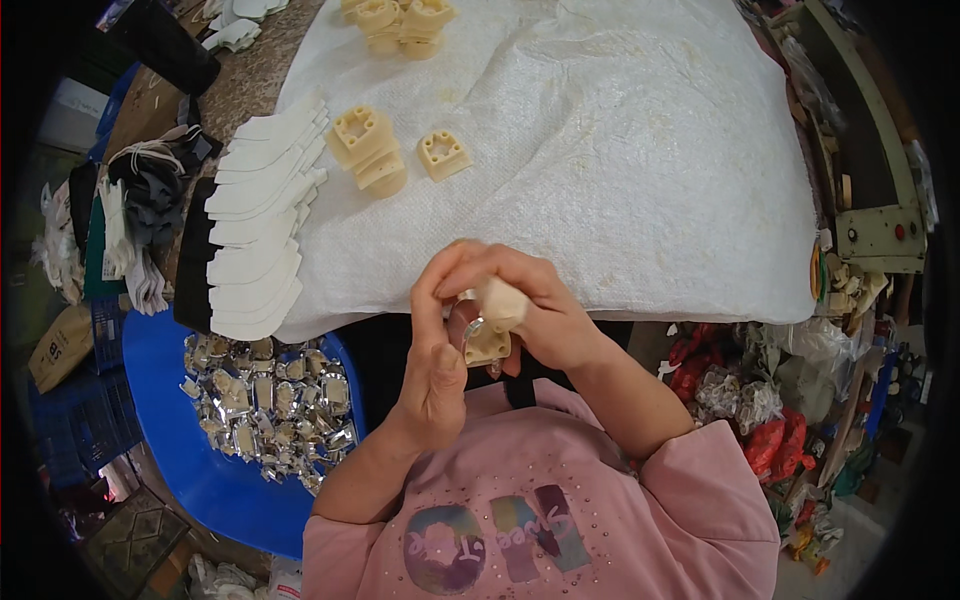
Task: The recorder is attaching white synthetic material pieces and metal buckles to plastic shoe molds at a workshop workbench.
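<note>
Close to my chest, both hands are closed around a cream plastic block (487, 345) with a shiny silver metal edge on it. My left hand (435, 345) wraps it from the left, with the thumb upright on the near side. From the right, my right hand (540, 305) curls over it, its fingers partly hidden. A pale cream lump (505, 303) shows by that hand's thumb; whether it is a thumb cover or another part, I cannot tell. On the white woven sheet ahead lie a single cream block (443, 154), a small stack of such blocks (368, 150) and another cluster (405, 22).
White curved strips (255, 225) overlap in a row along the left side of the white woven sheet (640, 180). Below them, a blue tub (175, 430) holds many shiny metal-and-cream parts (265, 400). Red and clear plastic bags (775, 445) crowd the right.
</note>
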